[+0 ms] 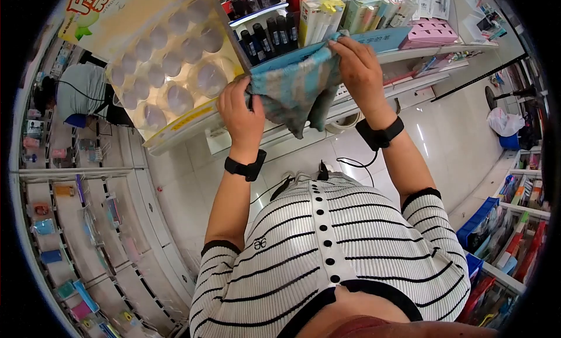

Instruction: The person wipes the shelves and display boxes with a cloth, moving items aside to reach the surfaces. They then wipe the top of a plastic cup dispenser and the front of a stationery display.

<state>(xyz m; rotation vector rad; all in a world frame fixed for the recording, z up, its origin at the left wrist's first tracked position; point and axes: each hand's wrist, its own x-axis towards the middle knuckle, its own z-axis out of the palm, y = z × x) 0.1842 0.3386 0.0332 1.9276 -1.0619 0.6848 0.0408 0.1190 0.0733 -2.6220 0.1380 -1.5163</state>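
Observation:
A rag [298, 84] with blue and grey stripes hangs spread between my two hands, its lower edge drooping in points. My left hand [241, 111] is closed on the rag's left corner, beside the edge of the yellow display tray [186, 122]. The upper right corner of the rag is pinched in my right hand [359, 66], in front of the shelf's blue label strip [383, 39]. Part of the strip is hidden behind the cloth. Each wrist wears a black band.
Black marker pens [257, 43] and boxed pens [321, 16] stand behind the rag. A pink box [430, 33] sits to their right. Another person [85, 92] is at the left by the hanging-goods shelves [70, 221]. Blue bins [479, 221] with goods line the right side.

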